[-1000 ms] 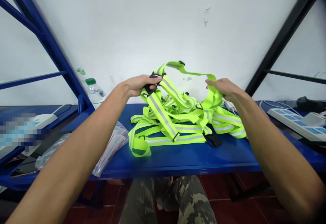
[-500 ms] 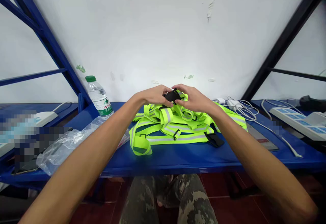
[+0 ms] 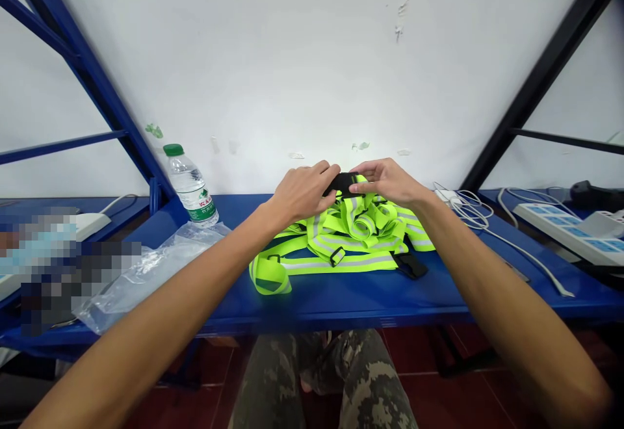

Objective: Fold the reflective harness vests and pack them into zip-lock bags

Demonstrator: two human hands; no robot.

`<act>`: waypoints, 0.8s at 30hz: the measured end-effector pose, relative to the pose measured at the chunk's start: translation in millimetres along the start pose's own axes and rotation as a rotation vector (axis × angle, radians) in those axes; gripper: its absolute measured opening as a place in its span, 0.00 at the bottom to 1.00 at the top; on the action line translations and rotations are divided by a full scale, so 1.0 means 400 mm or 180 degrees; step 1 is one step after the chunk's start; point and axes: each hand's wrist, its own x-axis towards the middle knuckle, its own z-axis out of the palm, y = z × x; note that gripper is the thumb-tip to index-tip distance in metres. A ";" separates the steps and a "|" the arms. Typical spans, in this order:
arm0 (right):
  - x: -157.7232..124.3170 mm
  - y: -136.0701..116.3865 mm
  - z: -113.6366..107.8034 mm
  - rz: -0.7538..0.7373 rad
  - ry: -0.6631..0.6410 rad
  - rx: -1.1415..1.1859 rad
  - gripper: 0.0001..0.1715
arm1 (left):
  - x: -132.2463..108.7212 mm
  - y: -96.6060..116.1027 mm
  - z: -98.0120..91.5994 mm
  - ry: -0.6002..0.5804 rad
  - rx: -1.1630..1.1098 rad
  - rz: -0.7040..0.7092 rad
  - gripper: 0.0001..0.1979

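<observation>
A heap of neon-yellow reflective straps (image 3: 341,244) with grey bands lies on the blue shelf (image 3: 351,299) in front of me. Above the heap, my left hand (image 3: 302,192) and my right hand (image 3: 390,182) meet at a black plastic buckle (image 3: 344,184) that belongs to the straps. Both hands are closed in a pinch on that buckle, fingertips nearly touching. Another black buckle (image 3: 411,264) rests on the shelf at the heap's right edge. A strap loop (image 3: 269,276) sticks out toward me at the left.
A water bottle with a green cap (image 3: 189,185) stands at the back left. Clear plastic bags (image 3: 146,270) lie left of the straps. White cables (image 3: 468,205) and a power strip (image 3: 570,231) sit at the right. Blue and black rack posts rise on both sides.
My hands were apart a second ago, holding a strap stretched up between them. They came together over the heap and now pinch the black buckle; the straps dropped onto the shelf.
</observation>
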 end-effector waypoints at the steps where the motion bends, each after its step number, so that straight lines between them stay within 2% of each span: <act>1: -0.001 -0.002 0.000 -0.0016 -0.0011 0.0037 0.22 | -0.001 0.005 -0.001 -0.0005 0.0108 0.0006 0.17; 6: -0.006 -0.007 -0.006 0.0015 -0.0087 -0.0073 0.19 | -0.003 0.014 0.005 -0.0156 0.0099 0.0099 0.18; 10: -0.014 0.007 -0.041 0.0128 0.0240 -0.0104 0.22 | -0.026 -0.028 0.011 -0.0155 -0.0163 -0.0149 0.18; 12: -0.009 0.019 -0.075 0.0058 0.0673 0.0101 0.22 | -0.043 -0.071 0.017 -0.0177 -0.0322 -0.0483 0.20; 14: 0.007 0.026 -0.113 -0.0165 0.1351 0.0428 0.20 | -0.056 -0.111 0.023 -0.0382 -0.0472 -0.0822 0.23; 16: 0.033 0.024 -0.142 -0.0391 0.2062 0.0729 0.17 | -0.057 -0.126 0.027 -0.0613 -0.0670 -0.0918 0.27; 18: 0.064 0.010 -0.149 -0.0453 0.2427 0.0869 0.14 | -0.044 -0.101 0.030 -0.0707 -0.1046 -0.0777 0.30; 19: 0.079 -0.001 -0.141 -0.0418 0.2446 0.0889 0.12 | -0.033 -0.076 0.031 -0.0711 -0.1335 -0.0699 0.31; 22: 0.117 -0.041 -0.087 -0.0315 0.2204 0.0909 0.09 | 0.013 0.024 0.045 -0.0687 -0.2289 -0.0677 0.35; 24: 0.130 -0.063 -0.044 -0.0256 0.2092 0.0950 0.07 | 0.047 0.080 0.062 -0.0552 -0.2958 -0.0777 0.34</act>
